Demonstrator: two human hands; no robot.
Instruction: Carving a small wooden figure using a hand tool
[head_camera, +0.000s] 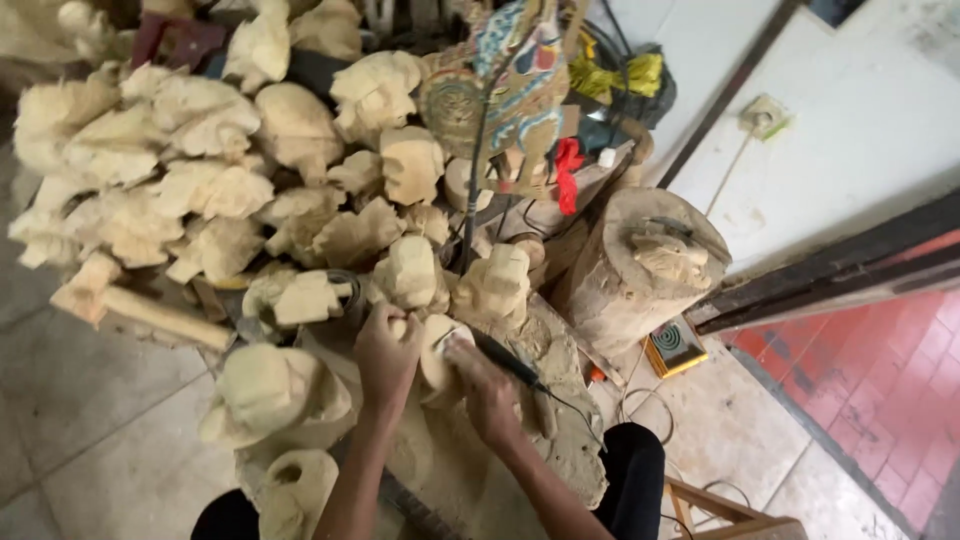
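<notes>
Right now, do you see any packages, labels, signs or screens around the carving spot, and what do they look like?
Small box: on the floor right of the wooden stump, flat, yellow-orange edges, dark top with pale rings.
Yellow bag: top centre by the wall, crumpled, yellow and black.
Wall socket: pale square, unmarked.
No screens or signs visible.

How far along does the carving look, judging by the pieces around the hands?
Done: a big heap of rough-shaped wooden pieces lies piled ahead. In hand: the left hand steadies one pale carved piece while the right hand works it with a dark corded tool. Left: its fine detail cannot be judged.
</notes>
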